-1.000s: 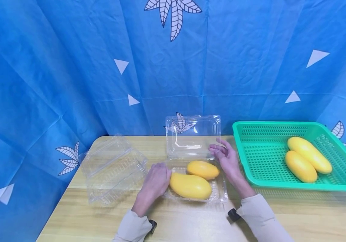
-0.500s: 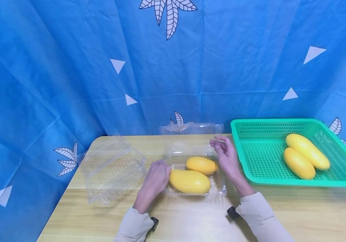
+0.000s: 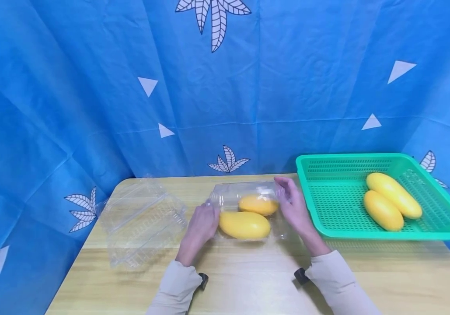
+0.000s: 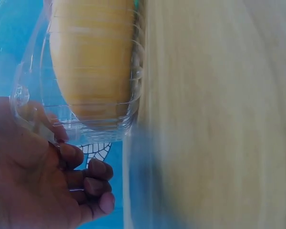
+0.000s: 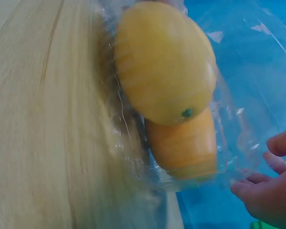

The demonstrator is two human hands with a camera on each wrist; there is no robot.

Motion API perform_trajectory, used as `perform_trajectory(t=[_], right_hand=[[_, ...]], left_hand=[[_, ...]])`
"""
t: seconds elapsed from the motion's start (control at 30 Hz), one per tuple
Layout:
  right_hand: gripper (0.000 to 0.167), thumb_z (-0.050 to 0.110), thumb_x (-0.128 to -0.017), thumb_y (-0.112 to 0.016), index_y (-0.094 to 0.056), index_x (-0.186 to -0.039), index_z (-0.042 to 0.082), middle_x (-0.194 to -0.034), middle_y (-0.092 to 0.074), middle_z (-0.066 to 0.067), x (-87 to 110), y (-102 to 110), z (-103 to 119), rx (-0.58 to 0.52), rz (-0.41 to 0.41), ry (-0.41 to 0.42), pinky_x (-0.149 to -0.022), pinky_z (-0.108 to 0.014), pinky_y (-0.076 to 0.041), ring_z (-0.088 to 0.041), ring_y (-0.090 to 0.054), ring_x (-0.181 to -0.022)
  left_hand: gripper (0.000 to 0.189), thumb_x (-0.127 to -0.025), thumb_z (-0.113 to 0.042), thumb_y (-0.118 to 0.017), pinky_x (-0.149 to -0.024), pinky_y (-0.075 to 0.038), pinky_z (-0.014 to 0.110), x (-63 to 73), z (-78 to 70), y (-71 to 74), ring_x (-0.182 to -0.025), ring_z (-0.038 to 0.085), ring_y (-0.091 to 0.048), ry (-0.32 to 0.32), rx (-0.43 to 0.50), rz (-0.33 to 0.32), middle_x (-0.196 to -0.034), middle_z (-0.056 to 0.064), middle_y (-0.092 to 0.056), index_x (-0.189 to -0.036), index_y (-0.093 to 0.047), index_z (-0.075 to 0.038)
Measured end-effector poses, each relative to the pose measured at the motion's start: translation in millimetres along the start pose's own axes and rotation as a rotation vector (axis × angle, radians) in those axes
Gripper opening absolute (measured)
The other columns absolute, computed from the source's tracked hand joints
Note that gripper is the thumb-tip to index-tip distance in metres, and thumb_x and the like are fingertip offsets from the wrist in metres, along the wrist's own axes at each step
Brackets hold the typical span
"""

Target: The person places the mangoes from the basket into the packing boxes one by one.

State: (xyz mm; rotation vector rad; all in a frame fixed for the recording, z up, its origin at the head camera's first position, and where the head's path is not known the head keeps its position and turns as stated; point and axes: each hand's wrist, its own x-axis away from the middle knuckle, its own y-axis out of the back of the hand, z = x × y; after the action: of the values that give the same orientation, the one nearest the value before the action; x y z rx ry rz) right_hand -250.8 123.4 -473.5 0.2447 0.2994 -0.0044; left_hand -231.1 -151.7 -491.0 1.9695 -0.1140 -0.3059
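Wooden tabletop — left hand pinches clear container.

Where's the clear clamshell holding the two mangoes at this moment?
In the head view, the clear clamshell sits on the table between the left hand and right hand, left of the green basket.

A creased blue cloth with white leaves and triangles hangs behind a wood-grained table.

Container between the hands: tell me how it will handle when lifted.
The container probably flexes, since its clear walls look thin. Its two fruits may roll, being rounded with bare space to their right.
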Motion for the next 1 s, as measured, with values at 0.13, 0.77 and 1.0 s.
perform_trajectory(t=[0.13,0.77,1.0], right_hand=[[0.033,0.002,-0.105,-0.051,-0.052,-0.137,-0.007,-0.147,-0.051,-0.024,2.4,-1,2,0.036,0.042,0.091,-0.111,-0.051,-0.04,-0.04,-0.047,-0.139],[0.061,-0.007,-0.09,-0.065,-0.049,-0.147,0.008,-0.159,-0.036,-0.02,19.9,6,14,0.306,0.149,0.089,-0.107,-0.057,-0.043,-0.045,-0.045,-0.137],[0.068,-0.001,-0.086,-0.073,-0.049,-0.149,0.011,-0.162,-0.032,-0.021,27.9,13,28,0.437,0.181,0.127,-0.102,-0.073,-0.037,-0.048,-0.036,-0.143]], left_hand=[[0.04,-0.112,-0.029,-0.029,-0.068,-0.051,0.042,-0.2,4.7,0.5,-0.071,0.024,-0.054,0.107,0.216,0.002,-0.076,0.007,-0.053,-0.111,-0.053,0.003],[0.027,-0.113,-0.023,-0.035,-0.055,-0.054,0.038,24.8,11.3,13.1,-0.054,0.024,-0.061,0.272,0.721,0.16,-0.078,0.01,-0.055,-0.108,-0.048,-0.001],[0.016,-0.109,-0.009,-0.042,-0.063,-0.06,0.038,24.4,13.5,12.4,-0.067,0.019,-0.057,0.38,1.025,0.158,-0.083,0.009,-0.053,-0.105,-0.051,0.004]])
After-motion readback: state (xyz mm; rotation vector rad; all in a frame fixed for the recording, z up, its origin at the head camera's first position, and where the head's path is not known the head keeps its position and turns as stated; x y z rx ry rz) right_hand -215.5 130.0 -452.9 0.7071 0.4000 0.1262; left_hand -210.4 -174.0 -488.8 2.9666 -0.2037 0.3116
